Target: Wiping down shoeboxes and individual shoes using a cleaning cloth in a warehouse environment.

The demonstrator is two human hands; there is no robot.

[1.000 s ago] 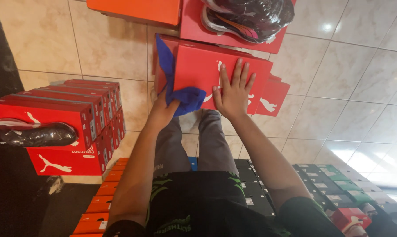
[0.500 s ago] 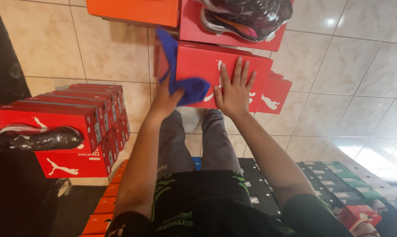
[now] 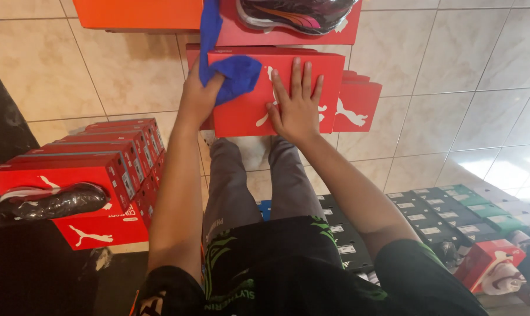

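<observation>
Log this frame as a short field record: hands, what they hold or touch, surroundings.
left hand: grips blue cloth, pressed on red box lid
right hand: flat, fingers spread, on red shoebox
box position: on tiled floor, in front of knees
left side: stack of red boxes, dark shoe on top
right side: dark and green boxes

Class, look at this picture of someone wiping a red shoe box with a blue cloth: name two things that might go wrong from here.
1. The red shoe box seems to rest on the knees, steadied only by the flat right hand; a hard wipe might tip it onto the tiled floor.
2. The blue cloth in the left hand trails up toward the boxed shoe above and might snag it.
</observation>
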